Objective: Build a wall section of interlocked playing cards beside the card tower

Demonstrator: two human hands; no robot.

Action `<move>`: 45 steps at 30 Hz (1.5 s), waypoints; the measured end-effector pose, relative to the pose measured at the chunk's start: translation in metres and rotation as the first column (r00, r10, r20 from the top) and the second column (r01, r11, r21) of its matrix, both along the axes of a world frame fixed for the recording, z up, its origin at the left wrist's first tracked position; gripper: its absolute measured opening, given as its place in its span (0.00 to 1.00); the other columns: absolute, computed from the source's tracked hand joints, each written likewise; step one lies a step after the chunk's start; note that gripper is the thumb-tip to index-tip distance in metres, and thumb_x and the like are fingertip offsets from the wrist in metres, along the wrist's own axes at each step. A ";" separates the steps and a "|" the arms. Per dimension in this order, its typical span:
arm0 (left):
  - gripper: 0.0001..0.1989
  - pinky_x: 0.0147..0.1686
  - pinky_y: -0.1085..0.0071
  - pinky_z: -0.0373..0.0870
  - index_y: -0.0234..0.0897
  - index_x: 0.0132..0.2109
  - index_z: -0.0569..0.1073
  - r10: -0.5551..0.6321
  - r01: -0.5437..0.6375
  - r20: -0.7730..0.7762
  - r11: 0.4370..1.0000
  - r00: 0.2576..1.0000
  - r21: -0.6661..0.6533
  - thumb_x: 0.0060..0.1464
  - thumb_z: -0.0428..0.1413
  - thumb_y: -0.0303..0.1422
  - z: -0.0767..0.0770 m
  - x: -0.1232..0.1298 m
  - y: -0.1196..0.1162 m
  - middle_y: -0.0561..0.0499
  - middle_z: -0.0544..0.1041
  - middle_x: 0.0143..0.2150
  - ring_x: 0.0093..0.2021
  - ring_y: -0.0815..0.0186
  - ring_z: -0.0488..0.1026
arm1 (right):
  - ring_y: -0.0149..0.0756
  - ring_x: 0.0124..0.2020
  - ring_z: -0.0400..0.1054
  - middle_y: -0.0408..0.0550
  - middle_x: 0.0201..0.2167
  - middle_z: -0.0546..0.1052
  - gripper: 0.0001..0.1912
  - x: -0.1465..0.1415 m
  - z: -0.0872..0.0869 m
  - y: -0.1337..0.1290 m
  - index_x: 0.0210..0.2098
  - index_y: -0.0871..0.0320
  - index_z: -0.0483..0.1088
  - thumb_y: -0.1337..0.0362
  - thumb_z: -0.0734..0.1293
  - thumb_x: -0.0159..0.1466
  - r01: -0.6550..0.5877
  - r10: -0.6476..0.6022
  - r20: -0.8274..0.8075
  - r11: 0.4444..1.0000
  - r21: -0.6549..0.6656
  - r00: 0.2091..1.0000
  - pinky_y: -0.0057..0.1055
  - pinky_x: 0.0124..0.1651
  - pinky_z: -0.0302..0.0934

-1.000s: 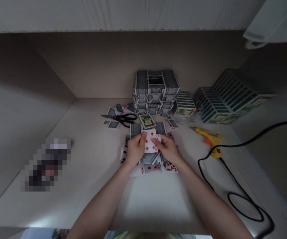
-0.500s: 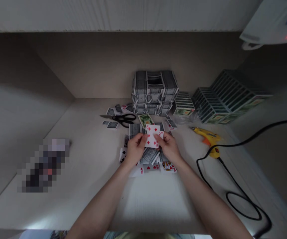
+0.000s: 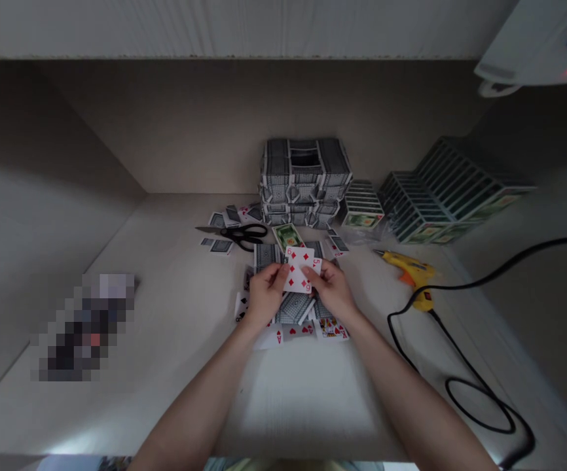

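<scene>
White tbl (image 3: 175,340) holds laid-out cards (image 3: 297,332), blk scissors (image 3: 253,231), yel glue gun (image 3: 411,269), green decks (image 3: 453,196) & patterned stack (image 3: 304,188).

- White rectangular six-of-diamonds playing card with red pips (image 3: 295,269): face up, unbent, pinched at its sides by the left hand (image 3: 267,294) and right hand (image 3: 333,292), above overlapping grey-patterned playing cards (image 3: 293,309).
- White playing card with a red corner 5 (image 3: 317,263): behind the six, mostly covered, its right edge showing.
</scene>
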State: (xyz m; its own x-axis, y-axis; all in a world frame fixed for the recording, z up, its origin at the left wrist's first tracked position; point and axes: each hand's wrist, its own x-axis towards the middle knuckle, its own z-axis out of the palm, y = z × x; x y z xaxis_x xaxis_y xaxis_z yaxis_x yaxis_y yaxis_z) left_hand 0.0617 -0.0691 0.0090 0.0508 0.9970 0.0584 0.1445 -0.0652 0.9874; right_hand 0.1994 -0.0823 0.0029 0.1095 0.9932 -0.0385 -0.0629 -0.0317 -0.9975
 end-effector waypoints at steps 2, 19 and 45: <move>0.15 0.22 0.78 0.57 0.33 0.28 0.70 -0.001 0.001 -0.002 1.000 1.000 0.000 0.51 0.51 0.41 0.000 0.000 0.000 0.56 0.65 0.21 0.22 0.74 0.58 | 0.28 0.17 0.59 0.41 0.19 0.71 0.16 0.000 0.001 0.000 0.30 0.58 0.69 0.51 0.68 0.51 0.001 -0.001 -0.005 1.000 -0.001 1.000 0.25 0.19 0.55; 0.15 0.23 0.78 0.58 0.33 0.28 0.70 -0.011 0.012 -0.028 1.000 1.000 0.014 0.51 0.51 0.42 -0.003 -0.001 0.002 0.56 0.66 0.22 0.23 0.73 0.60 | 0.27 0.16 0.59 0.40 0.19 0.71 0.15 0.000 0.004 -0.001 0.29 0.58 0.68 0.52 0.68 0.51 -0.006 0.006 -0.014 1.000 -0.024 1.000 0.25 0.18 0.55; 0.14 0.24 0.78 0.58 0.33 0.32 0.71 -0.005 0.031 -0.230 0.993 0.973 0.111 0.54 0.48 0.39 -0.005 -0.003 0.003 0.54 0.69 0.24 0.24 0.73 0.62 | 0.27 0.16 0.60 0.40 0.19 0.72 0.14 -0.001 -0.002 0.001 0.31 0.58 0.69 0.54 0.69 0.51 -0.006 0.006 -0.022 1.000 -0.011 1.000 0.24 0.17 0.56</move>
State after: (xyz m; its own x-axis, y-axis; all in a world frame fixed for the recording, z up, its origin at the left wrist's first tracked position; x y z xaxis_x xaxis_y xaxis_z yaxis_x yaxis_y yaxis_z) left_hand 0.0590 -0.0665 0.0038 0.0939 0.9834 0.1550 0.3636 -0.1788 0.9142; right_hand 0.1988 -0.0809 0.0005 0.1028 0.9934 -0.0517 -0.0841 -0.0431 -0.9955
